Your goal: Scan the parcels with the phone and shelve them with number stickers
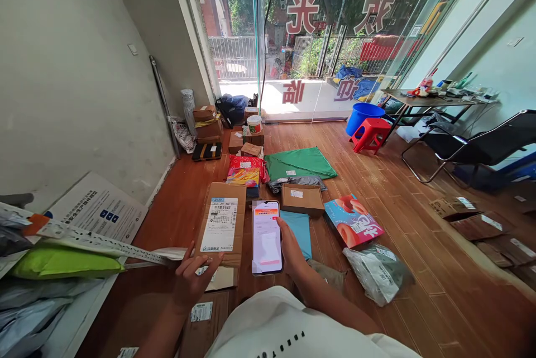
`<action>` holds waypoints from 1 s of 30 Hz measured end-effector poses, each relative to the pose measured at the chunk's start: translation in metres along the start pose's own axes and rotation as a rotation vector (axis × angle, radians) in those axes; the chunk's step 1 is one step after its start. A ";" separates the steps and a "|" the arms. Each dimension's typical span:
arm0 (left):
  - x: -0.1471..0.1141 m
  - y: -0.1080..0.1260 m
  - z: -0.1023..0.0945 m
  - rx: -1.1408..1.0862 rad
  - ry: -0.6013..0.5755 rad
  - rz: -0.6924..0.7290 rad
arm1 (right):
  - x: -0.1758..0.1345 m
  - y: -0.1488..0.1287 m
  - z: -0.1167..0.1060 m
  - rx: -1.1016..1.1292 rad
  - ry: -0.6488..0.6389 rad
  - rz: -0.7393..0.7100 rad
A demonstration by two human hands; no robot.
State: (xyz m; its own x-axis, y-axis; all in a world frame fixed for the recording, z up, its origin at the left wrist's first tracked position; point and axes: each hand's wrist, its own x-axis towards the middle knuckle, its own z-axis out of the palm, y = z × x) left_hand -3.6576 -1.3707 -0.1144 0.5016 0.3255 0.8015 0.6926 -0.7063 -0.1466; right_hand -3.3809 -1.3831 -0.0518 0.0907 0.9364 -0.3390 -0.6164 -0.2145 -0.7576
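My left hand [194, 275] grips the near edge of a flat cardboard parcel [240, 224], with fingertips over its lower left side. A white shipping label [218, 225] with a barcode faces up on that parcel. Just right of it, a smartphone [267, 240] with a lit screen is held in my right hand [292, 249], the thumb lying along its right edge. Beneath and around them are a brown box [302, 200], a light blue packet [298, 235] and a box with peach pictures [354, 221].
A clear-wrapped parcel [379, 274] lies at right on the wooden floor, and a green package [299, 163] farther ahead. Shelves with a lime-green bag [67, 260] stand at left. A red stool [371, 134], blue bin [363, 117] and black chair [469, 146] are at right.
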 end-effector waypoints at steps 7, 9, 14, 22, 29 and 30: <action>-0.008 -0.002 0.002 0.027 -0.024 -0.008 | 0.007 -0.003 -0.001 0.086 -0.018 0.110; -0.010 -0.001 0.002 0.049 -0.027 -0.003 | 0.014 0.001 -0.006 0.098 0.019 0.177; -0.016 0.002 0.001 0.034 -0.024 0.000 | 0.026 0.015 -0.015 0.120 0.071 0.273; -0.014 0.001 -0.005 0.042 0.018 -0.020 | 0.018 0.011 -0.017 0.165 -0.052 0.339; -0.014 -0.011 -0.059 0.348 0.080 -0.259 | -0.021 0.006 0.007 0.034 -0.181 0.385; -0.014 -0.015 -0.069 0.384 0.077 -0.298 | -0.025 0.004 0.009 -0.020 -0.159 0.400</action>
State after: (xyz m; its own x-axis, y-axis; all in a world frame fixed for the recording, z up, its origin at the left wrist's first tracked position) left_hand -3.7109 -1.4081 -0.0830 0.2231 0.4204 0.8795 0.9484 -0.3021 -0.0962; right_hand -3.3925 -1.4049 -0.0419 -0.2750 0.8089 -0.5197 -0.5631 -0.5737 -0.5948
